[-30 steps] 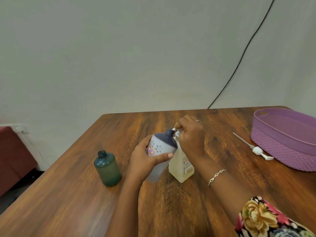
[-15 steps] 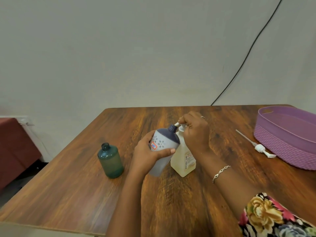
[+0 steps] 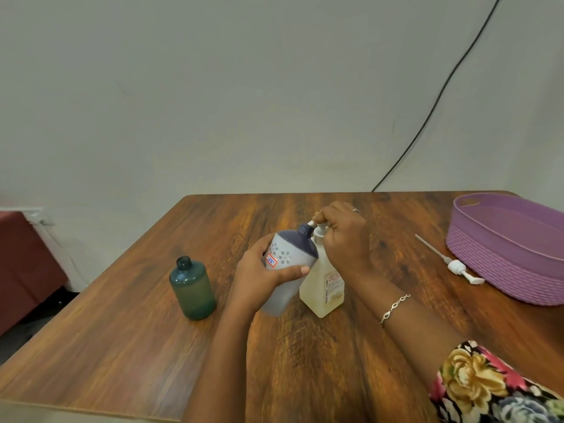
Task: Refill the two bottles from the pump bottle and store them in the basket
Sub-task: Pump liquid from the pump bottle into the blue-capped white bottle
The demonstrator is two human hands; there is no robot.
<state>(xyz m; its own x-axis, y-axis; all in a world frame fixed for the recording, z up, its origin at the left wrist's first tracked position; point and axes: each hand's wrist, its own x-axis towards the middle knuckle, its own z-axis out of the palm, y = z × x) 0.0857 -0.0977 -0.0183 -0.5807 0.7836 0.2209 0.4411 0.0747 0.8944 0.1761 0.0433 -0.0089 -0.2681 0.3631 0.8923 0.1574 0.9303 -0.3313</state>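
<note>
My left hand (image 3: 262, 277) grips a pale lilac bottle with a dark blue top (image 3: 290, 257), tilted so its open neck meets the pump spout. My right hand (image 3: 343, 236) curls over the white pump head of the cream pump bottle (image 3: 325, 290), which stands on the wooden table (image 3: 320, 361). A teal bottle (image 3: 193, 288) stands open and uncapped to the left, apart from both hands. The purple basket (image 3: 512, 254) sits at the table's right edge.
A loose white pump with its long tube (image 3: 451, 264) lies on the table just left of the basket. A black cable (image 3: 427, 117) runs down the wall behind. A dark red seat (image 3: 24, 264) stands off the table's left side.
The view has shifted a little; both hands stay on the lilac bottle and the pump head, with the spout still at the bottle's neck.
</note>
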